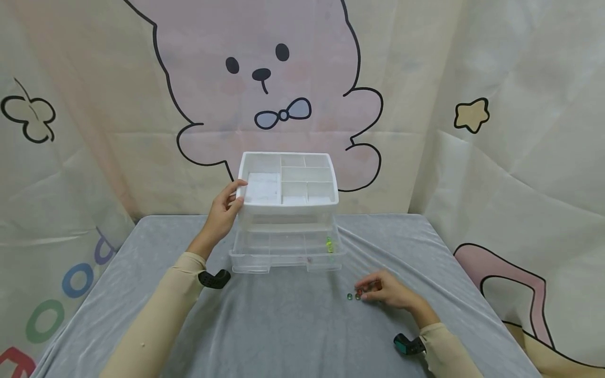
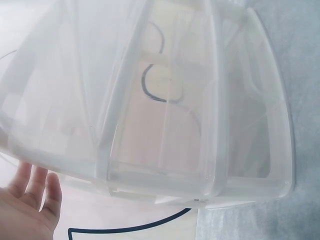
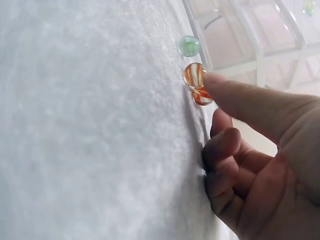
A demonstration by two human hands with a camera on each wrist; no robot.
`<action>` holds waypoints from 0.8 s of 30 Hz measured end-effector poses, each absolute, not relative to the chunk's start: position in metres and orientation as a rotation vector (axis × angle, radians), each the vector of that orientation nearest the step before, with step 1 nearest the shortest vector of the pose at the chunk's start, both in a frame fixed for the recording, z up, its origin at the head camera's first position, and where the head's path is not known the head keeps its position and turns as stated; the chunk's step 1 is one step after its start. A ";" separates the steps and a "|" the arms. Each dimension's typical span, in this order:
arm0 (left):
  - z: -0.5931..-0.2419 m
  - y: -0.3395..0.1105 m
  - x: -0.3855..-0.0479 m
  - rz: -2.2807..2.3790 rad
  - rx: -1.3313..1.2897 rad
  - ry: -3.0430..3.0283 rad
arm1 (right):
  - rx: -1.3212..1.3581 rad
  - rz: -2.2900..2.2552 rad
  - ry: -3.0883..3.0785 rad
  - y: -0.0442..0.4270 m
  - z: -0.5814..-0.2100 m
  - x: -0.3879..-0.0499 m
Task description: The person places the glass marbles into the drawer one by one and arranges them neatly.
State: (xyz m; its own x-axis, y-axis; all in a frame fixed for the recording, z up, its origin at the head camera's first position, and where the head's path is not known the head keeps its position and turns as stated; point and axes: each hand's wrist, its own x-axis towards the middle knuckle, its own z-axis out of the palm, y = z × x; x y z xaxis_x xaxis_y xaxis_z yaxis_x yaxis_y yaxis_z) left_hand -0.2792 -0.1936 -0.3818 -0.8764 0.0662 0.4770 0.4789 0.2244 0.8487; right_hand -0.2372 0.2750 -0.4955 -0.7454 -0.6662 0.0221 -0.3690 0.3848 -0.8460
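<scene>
A plastic storage box with a white divided top tray stands on the cloth, its clear lower drawer extending forward. My left hand grips the left edge of the top tray, fingertips over the rim; in the left wrist view the left hand is partly cut off. To the right of the box, my right hand is low over the cloth beside several glass marbles. An orange-striped marble lies at the thumb tip, with a red-orange marble and a green marble close by.
Yellow-green pieces lie in the drawer's right compartment. The grey cloth-covered table extends around the box. Behind it hangs a printed curtain. Each wrist wears a dark band; one is the right wrist camera.
</scene>
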 end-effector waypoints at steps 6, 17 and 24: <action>-0.383 -0.193 -0.278 -1.710 -0.515 -2.155 | -0.858 -1.278 2.367 0.274 -0.496 -0.236; -0.379 -0.194 -0.279 -1.698 -0.512 -2.162 | -0.843 -1.283 2.435 0.269 -0.492 -0.238; -0.380 -0.193 -0.278 -1.715 -0.509 -2.157 | -0.792 -1.348 2.537 0.271 -0.485 -0.237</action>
